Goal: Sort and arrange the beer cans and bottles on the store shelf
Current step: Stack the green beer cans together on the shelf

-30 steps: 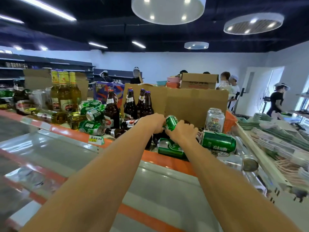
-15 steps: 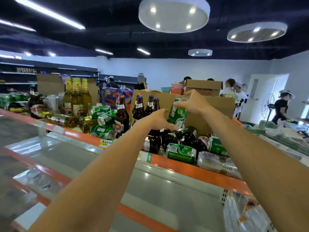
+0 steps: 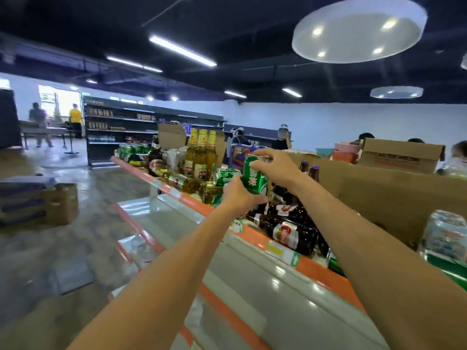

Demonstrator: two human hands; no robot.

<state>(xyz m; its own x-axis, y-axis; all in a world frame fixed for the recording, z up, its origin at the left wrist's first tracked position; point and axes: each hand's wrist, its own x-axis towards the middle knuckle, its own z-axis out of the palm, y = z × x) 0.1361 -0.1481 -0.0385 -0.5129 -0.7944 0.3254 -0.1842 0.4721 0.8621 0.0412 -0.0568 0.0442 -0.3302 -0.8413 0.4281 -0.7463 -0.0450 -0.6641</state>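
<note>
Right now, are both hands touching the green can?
Touching. Head view: right hand grips the green can at its top, left hand holds its base.

A large round white lamp (image 3: 358,29) hangs from the black ceiling (image 3: 227,21), with fluorescent strip lights (image 3: 182,50) to its left. Below it is a pale blue wall (image 3: 353,120), and far to its lower left a dark shelving unit (image 3: 121,127) and a glossy grey floor (image 3: 75,198).

Upright bottles (image 3: 201,155) at shelf (image 3: 316,272) left, lying bottles (image 3: 290,231) right, cardboard (image 3: 394,198) behind; can (image 3: 254,179) seemingly above them

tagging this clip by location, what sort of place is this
Most likely a supermarket or drinks shop: an orange-edged display shelf crowded with tall golden glass beer bottles and dark brown glass bottles, with dark stocked shelving behind.
</note>
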